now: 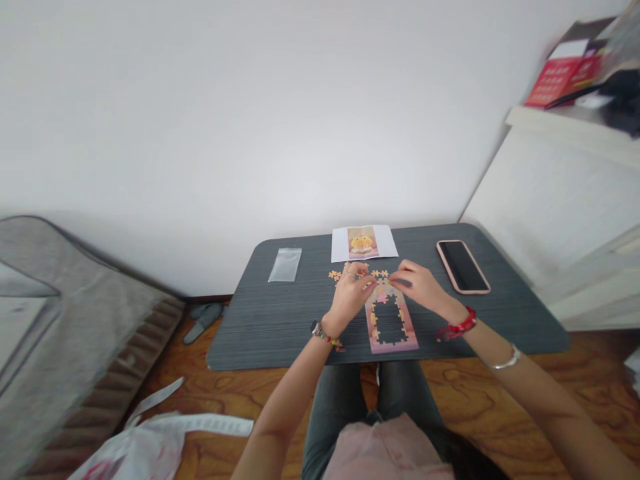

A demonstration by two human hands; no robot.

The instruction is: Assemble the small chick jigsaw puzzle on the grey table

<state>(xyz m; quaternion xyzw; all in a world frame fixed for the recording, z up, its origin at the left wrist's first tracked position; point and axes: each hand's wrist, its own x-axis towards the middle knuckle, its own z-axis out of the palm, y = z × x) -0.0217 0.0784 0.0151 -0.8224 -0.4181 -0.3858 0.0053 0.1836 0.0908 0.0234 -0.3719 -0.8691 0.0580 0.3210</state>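
Note:
A partly assembled jigsaw puzzle (411,333) lies on the dark table, its pink and yellow border joined around an open middle. My left hand (354,288) is over its upper left corner, thumb and fingertips pinched together. From the other side my right hand (419,283) reaches to the upper right corner, also in a pinch. Whatever is between the fingertips of either hand is too small to make out. Loose puzzle pieces (334,275) lie beyond and beside my left hand, which covers some of them. Behind them rests a creased reference sheet (340,245) with a yellow cartoon picture.
A clear plastic bag (285,265) lies on the table (280,327) at the left, and a phone (463,267) in a pink case at the right. White wall is behind. A white cabinet (565,200) stands right, a grey bed or sofa (100,313) left. Slippers (203,321) are on the floor.

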